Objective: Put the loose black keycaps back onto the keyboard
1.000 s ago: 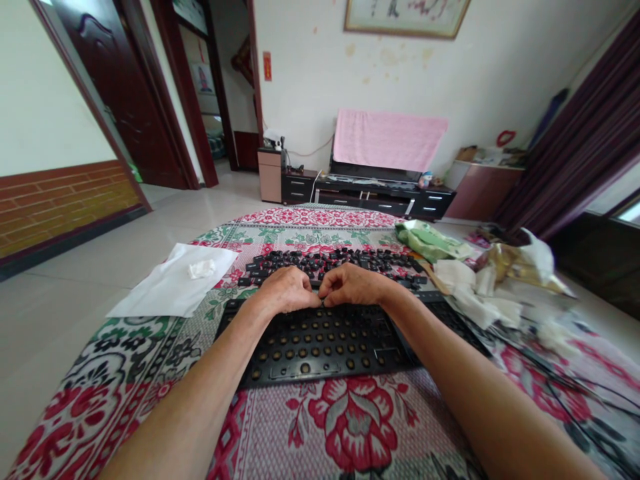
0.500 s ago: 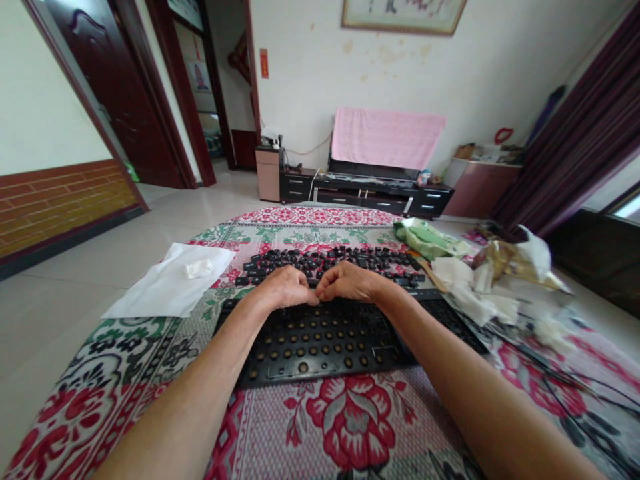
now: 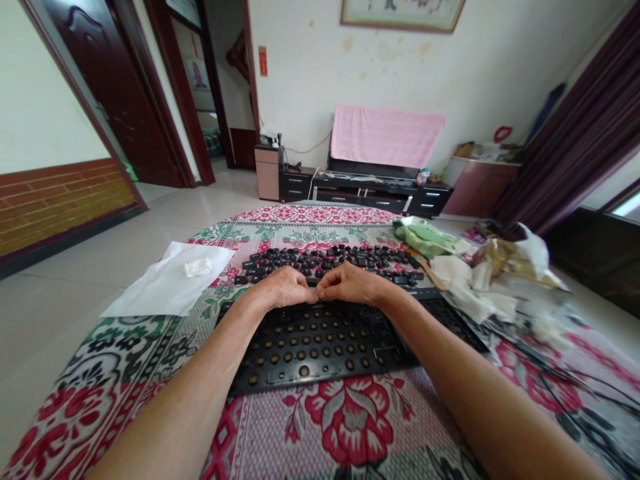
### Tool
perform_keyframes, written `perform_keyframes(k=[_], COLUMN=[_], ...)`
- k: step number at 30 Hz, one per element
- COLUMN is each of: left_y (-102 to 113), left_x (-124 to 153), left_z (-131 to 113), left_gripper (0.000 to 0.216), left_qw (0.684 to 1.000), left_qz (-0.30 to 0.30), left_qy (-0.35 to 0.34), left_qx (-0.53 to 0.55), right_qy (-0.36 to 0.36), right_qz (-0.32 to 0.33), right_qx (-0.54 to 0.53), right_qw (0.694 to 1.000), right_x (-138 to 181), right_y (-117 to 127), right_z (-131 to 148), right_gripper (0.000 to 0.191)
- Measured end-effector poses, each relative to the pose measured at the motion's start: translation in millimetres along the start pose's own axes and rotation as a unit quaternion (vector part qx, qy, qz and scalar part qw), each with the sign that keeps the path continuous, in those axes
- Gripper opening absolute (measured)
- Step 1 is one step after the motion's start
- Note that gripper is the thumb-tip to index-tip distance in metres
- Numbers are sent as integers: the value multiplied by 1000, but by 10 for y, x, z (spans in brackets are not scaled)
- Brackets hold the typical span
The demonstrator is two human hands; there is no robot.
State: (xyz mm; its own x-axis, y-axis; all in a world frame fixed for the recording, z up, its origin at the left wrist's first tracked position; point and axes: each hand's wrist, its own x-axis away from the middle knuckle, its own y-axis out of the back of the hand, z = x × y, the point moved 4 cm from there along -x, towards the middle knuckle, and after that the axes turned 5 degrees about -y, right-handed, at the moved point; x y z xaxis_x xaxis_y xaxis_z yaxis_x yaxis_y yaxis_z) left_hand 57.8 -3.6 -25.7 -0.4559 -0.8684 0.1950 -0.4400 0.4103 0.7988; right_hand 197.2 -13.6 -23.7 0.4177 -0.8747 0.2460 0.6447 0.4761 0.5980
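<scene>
- Basically, both hands are held close together over the far edge of the keyboard (image 3: 310,350), knuckles up, fingers curled.
- Left hand (image 3: 286,288) and right hand (image 3: 350,283) are nearly joined at thumbs and fingertips; whether anything is pinched between them cannot be told, as the tips are too small and partly hidden.
- Keyboard: black, flat, long; laid on the cloth (image 3: 350,420) under the wrists, partly covered by the right forearm. Rows of round, brownish key seats are exposed.
- Loose keys (image 3: 280,257), black, blocky, are heaped in a wide band just beyond the hands.
- Cloth is patterned with red flowers, green leaves and a fine mesh print.
- At left, a smooth white sheet (image 3: 145,290) is topped by a crumpled wad (image 3: 198,268).
- At right, a wrinkled green pack (image 3: 427,237), soft creased tissues (image 3: 465,290) and thin dark cables (image 3: 575,387) are strewn.
</scene>
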Motion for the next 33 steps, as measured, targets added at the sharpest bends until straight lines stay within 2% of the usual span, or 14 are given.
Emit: perform_keyframes(k=[2, 7, 12, 17, 25, 33], left_y=[-4, 2, 7, -3, -20, -9], left_x=[-2, -1, 3, -8, -20, -7], left_z=[9, 4, -5, -6, -30, -23], left_gripper=[32, 32, 32, 31, 28, 25], left_qw=[1000, 1000, 1000, 1000, 999, 1000], left_qz=[-2, -4, -3, -6, -16, -19], left_qy=[-3, -6, 0, -4, 17, 2], left_qx=[-2, -3, -5, -7, -27, -1], right_qy=[20, 2, 23, -14, 25, 68], right_qz=[4, -25, -26, -37, -11, -5], right_qx=[13, 15, 4, -11, 17, 30], right_qw=[1000, 1000, 999, 999, 999, 997], right_x=[13, 9, 21, 3, -20, 5], right_y=[6, 18, -5, -12, -6, -1], right_z=[-11, -62, -24, -17, -35, -42], right_gripper=[20, 19, 16, 12, 14, 19])
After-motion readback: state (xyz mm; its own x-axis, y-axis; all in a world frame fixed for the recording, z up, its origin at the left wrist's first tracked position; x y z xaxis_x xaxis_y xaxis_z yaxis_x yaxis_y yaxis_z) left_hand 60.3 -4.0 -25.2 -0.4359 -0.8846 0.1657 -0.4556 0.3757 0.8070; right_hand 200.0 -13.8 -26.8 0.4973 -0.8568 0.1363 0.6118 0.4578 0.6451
